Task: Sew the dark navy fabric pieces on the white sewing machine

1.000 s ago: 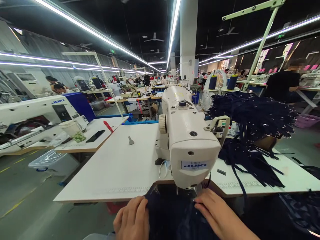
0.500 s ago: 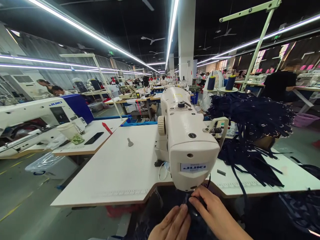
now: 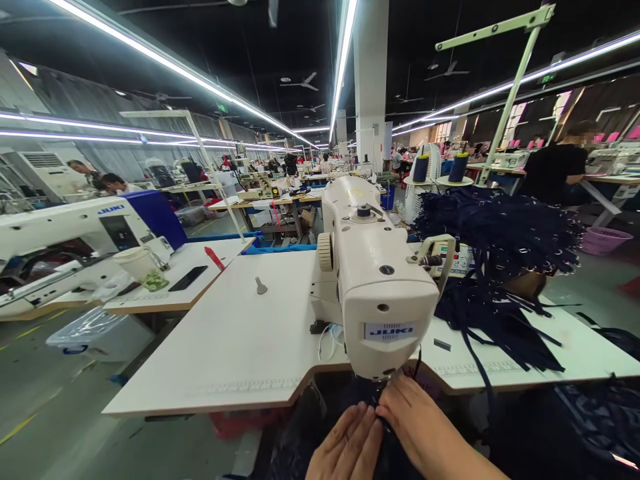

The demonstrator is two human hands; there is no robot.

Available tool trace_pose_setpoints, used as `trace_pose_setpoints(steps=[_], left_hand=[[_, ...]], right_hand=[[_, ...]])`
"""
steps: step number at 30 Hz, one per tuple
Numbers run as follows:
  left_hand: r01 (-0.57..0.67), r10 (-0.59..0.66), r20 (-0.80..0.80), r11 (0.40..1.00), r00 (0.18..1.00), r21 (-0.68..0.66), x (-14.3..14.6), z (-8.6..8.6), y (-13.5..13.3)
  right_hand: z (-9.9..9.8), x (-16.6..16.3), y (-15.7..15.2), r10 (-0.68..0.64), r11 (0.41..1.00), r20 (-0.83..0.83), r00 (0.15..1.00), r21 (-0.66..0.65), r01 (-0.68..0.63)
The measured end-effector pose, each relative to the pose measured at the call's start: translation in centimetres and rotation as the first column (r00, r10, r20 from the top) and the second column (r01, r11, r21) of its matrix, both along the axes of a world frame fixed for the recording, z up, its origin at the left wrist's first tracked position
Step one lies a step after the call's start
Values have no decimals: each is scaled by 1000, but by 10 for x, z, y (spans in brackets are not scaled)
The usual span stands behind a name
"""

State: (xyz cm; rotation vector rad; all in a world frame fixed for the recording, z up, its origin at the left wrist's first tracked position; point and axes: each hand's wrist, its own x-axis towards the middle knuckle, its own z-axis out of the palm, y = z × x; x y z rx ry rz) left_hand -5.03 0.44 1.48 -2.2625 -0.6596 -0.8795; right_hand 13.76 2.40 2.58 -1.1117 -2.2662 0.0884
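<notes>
The left hand (image 3: 347, 443) reaches up from the lower edge of view, its fingers extended, close together and angled forward, laid on the dark fabric (image 3: 395, 457). The right hand (image 3: 413, 417) enters from the lower right, wrist bent inward, with its fingers curled down just below the sewing machine head (image 3: 389, 310). The fingertips of both hands meet or nearly meet. The right fingers are bunched narrow at the fabric; whether either hand grips it cannot be determined. The fabric lies beneath the machine head, at the front cutout of the white worktop (image 3: 225, 340). Compared with one second earlier, the left hand is shifted rightward from the fabric's left side, and the wide gap between the hands is closed.
</notes>
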Motion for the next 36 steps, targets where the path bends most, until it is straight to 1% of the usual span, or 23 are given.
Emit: trace_pose_setpoints(steps=[1, 2, 3, 5, 6, 7, 8, 10, 11, 12, 15, 17, 20, 23, 25, 28, 32, 36], left_hand=[[-8, 8, -6, 1000, 1000, 12, 3, -1, -1], [-17, 16, 25, 999, 1000, 44, 6, -3, -2], [-25, 17, 90, 996, 996, 89, 9, -4, -2], [-31, -10, 239, 985, 971, 167, 12, -5, -2], [-21, -17, 244, 988, 970, 152, 11, -4, -1], [-19, 10, 125, 997, 992, 71, 10, -1, 0], [-36, 35, 38, 999, 999, 36, 8, 2, 2], [-105, 105, -138, 994, 985, 5, 4, 6, 5], [-130, 131, -158, 991, 979, 18, 4, 7, 7], [-146, 150, -127, 989, 981, 34, 5, 6, 8], [-171, 165, 108, 984, 980, 45, 14, -5, 9], [-188, 180, 202, 982, 963, 18, 20, -13, 8], [-217, 226, 183, 974, 957, -68, 20, -16, 4], [-263, 281, 122, 954, 952, -143, 16, -12, 2], [-268, 291, 99, 943, 952, -197, 15, -8, 1], [-259, 294, 119, 935, 948, -244, 16, -6, 1], [-251, 295, 153, 935, 943, -251, 18, -6, 1], [-259, 293, 148, 943, 945, -210, 19, -8, 2]], right_hand=[[1, 1, 1, -23, 999, -12, 1000, -29, 22], [3, 2, 2, -55, 996, -31, 998, -78, 52], [4, 4, 3, -95, 986, -59, 994, -141, 86], [4, 7, 4, -172, 945, -142, 975, -303, 123], [4, 9, 5, -205, 913, -197, 959, -392, 115], [2, 10, 7, -230, 877, -252, 940, -471, 88], [0, 11, 8, -248, 846, -304, 920, -530, 53], [-5, 14, 12, -256, 806, -391, 884, -591, -28], [-7, 16, 14, -246, 794, -429, 869, -603, -73], [-8, 18, 16, -234, 784, -465, 854, -609, -117], [-5, 23, 18, -224, 765, -553, 803, -610, -207], [-1, 25, 18, -244, 773, -560, 792, -606, -190], [3, 24, 18, -244, 817, -515, 822, -566, -112], [0, 21, 21, -221, 850, -460, 860, -523, -62], [-3, 21, 24, -224, 849, -414, 882, -527, -32], [-6, 21, 28, -230, 841, -368, 901, -542, -6], [-5, 23, 29, -202, 838, -368, 908, -545, -35], [-3, 23, 27, -205, 834, -359, 911, -551, -30]])
